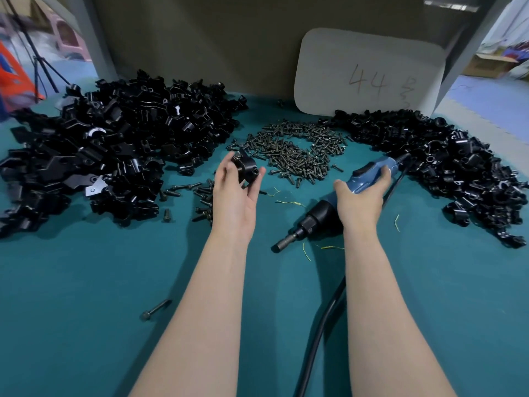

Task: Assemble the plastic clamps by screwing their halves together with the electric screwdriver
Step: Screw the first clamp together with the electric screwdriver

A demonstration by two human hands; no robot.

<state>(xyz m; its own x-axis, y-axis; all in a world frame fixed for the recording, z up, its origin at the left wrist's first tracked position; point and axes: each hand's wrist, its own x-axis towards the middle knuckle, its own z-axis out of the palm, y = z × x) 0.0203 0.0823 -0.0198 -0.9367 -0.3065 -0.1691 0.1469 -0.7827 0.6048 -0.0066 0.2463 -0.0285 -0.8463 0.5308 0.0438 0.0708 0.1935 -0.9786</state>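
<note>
Left hand (239, 193) pinches a black plastic clamp (246, 167); right hand (362, 196) grips the blue electric screwdriver (340, 202). I'd seat a screw squarely before driving.

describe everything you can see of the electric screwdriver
The electric screwdriver has a blue plastic-looking body with a black switch on top, a black nose housing and a dark metal bit holder at the tip. It lies nearly flat, low on the green table, with its tip toward the near left and its rear toward the pile of clamp halves. The right hand grips the blue body from above. A black cable leaves the rear and passes under the forearm.
</note>
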